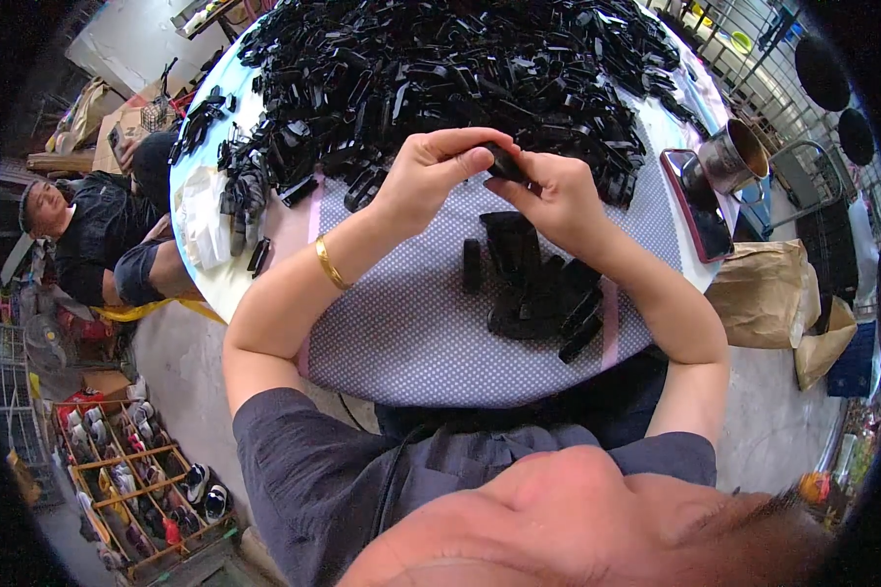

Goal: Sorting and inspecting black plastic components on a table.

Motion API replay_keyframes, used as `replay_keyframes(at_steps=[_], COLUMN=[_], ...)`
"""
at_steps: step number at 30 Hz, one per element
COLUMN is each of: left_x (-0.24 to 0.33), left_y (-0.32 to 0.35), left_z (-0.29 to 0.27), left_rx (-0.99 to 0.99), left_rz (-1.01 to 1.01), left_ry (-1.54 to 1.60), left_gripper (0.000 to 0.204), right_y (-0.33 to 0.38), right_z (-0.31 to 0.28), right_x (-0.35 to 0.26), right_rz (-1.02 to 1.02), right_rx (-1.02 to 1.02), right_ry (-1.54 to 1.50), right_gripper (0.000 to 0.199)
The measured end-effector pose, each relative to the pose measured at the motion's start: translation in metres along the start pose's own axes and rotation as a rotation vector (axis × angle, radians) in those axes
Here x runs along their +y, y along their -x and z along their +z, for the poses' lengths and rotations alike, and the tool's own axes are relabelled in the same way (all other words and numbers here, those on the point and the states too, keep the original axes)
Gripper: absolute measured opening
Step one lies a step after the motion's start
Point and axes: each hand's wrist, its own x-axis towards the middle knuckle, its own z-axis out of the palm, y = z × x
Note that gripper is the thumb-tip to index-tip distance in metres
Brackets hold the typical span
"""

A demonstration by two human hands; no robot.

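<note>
Over the middle of the round table, both my hands are closed on one small, glossy black plastic piece [504, 164]. My left hand [433, 178] pinches it between thumb and fingers from the left, with a gold bangle on that wrist. My right hand [556, 196] grips its other end. The fingers hide part of the piece, so its exact kind cannot be told. Just beyond my hands spreads a large heap of similar black plastic pieces [440, 88]. Closer to me, below my right hand, lies a smaller cluster of black pieces [529, 293] on the dotted grey cloth [392, 333].
A phone [697, 210] in a red case and a metal mug [732, 157] stand at the table's right. Brown paper bags [762, 293] are beside it. White cloth [206, 217] lies at the left edge. Another person [103, 230] sits at left, above a shoe rack [147, 479].
</note>
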Motion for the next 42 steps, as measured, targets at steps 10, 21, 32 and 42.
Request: replay_keyframes(at_steps=[10,21,32,42], left_x=[0.016,0.005,-0.024,-0.014], left_y=[0.008,-0.03,-0.074,-0.059], left_z=[0.02,0.031,0.045,0.023], left_rx=[-0.142,-0.224,-0.03,0.033], left_rz=[0.218,0.465,0.376,0.088], left_ry=[-0.615,-1.067,-1.598,-1.449], left_gripper=[0.038,0.021,0.025,0.025], right_y=[-0.019,-0.024,-0.034,-0.027], right_z=[-0.059,-0.076,-0.067,-0.049], right_x=[0.027,0.051,0.067,0.047], right_rz=[-0.167,0.046,0.095,0.327], right_rx=[-0.014,0.012,0.332,0.084], right_ry=[0.455,0.473,-0.075,-0.631], right_gripper=[0.031,0.028,0.025,0.025])
